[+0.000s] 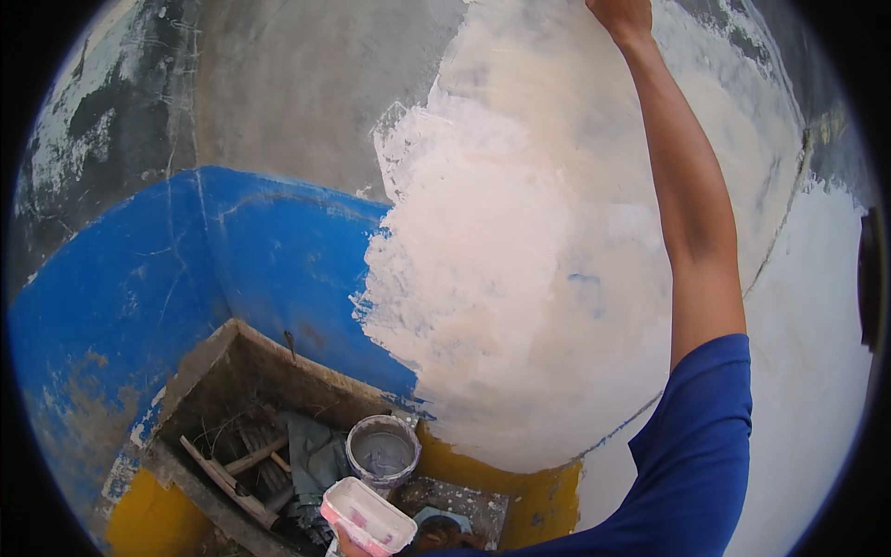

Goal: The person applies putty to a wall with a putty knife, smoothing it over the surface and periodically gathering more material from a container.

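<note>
My right arm, in a blue sleeve, stretches up across the wall [483,232], which is coated with whitish filler. At the upper edge my right hand [620,14] is closed, close to the wall. The picture's edge cuts off whatever its fingers hold. Low down, my left hand [347,544] grips a rectangular pink and white plastic tub [371,520] smeared with white paste. Most of that hand is hidden below the tub. Just beyond the tub stands a round bucket [383,449] with a whitish rim and greyish contents.
A concrete trough [316,367] at lower left holds wood pieces [232,483] and a dark grey-green cloth [316,455]. Blue-painted wall [288,265] and bare grey plaster [306,93] lie left of the white coat. A crack [784,223] runs down the right side.
</note>
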The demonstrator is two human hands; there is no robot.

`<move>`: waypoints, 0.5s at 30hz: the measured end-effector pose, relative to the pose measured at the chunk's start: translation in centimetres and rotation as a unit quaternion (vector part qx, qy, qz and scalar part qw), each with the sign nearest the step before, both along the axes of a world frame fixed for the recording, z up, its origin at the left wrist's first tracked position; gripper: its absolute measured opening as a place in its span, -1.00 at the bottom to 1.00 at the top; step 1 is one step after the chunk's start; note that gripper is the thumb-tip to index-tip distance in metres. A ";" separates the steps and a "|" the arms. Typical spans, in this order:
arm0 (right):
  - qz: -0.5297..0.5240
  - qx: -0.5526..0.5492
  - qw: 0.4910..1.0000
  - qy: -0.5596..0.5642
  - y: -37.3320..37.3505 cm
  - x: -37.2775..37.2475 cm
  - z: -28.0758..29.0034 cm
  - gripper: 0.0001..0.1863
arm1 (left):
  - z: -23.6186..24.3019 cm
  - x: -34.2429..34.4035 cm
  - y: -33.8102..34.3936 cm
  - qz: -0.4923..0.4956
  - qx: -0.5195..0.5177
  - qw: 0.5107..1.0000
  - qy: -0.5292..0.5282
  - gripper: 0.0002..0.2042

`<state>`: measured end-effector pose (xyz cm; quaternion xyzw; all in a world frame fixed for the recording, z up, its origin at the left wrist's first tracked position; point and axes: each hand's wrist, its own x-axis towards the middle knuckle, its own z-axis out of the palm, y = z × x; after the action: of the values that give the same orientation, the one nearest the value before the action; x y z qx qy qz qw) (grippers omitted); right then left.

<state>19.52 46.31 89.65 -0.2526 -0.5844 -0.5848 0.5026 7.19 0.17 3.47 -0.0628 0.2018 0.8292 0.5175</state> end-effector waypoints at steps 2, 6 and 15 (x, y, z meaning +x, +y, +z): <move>-0.005 0.028 0.999 -0.033 0.4 -1.5 -2.1 -0.87 | 0.6 0.0 -0.3 0.009 -0.024 1.000 0.001 -0.14; -0.026 0.007 0.986 -0.162 -0.5 -4.2 -9.2 -0.60 | 2.3 0.0 0.3 0.022 -0.048 0.999 0.008 -0.13; 0.077 -0.245 0.890 -0.376 -4.1 -6.9 -29.1 -0.66 | 4.5 -0.8 1.7 0.026 -0.027 0.998 0.045 -0.13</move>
<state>12.66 42.23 60.58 -0.0829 -0.8720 -0.4338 0.2112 6.41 1.90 7.98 -0.0442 0.2456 0.8384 0.4846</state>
